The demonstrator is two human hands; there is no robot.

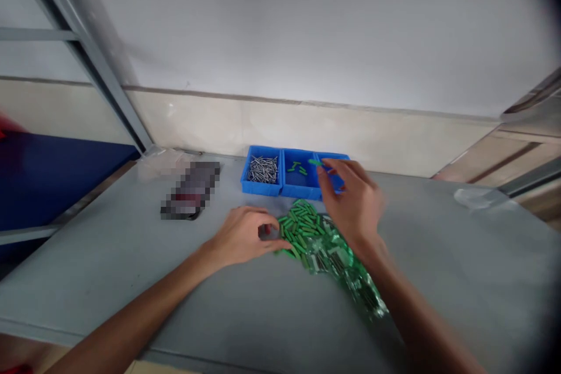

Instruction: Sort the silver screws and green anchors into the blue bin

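My right hand (353,204) is up over the blue tray (263,186), and its fingers (326,170) are pinched together on a green piece (314,162), which sits above the tray's middle compartment or just beside it. The tray stands at the far edge of the desk (131,286) and has three compartments: nails (263,169) fill the left one, a few green pieces (297,168) lie in the middle one, and my hand hides most of the right one. My left hand (243,236) rests on the desk at the left side of the loose green pile (300,228), which lies just in front of the tray. Its fingers are curled around something small and dark, but I cannot tell whether they are clamped on it. A clear bag (346,266) of green pieces touches the pile and runs toward the near edge. A pixelated object (190,190) lies left of the tray.
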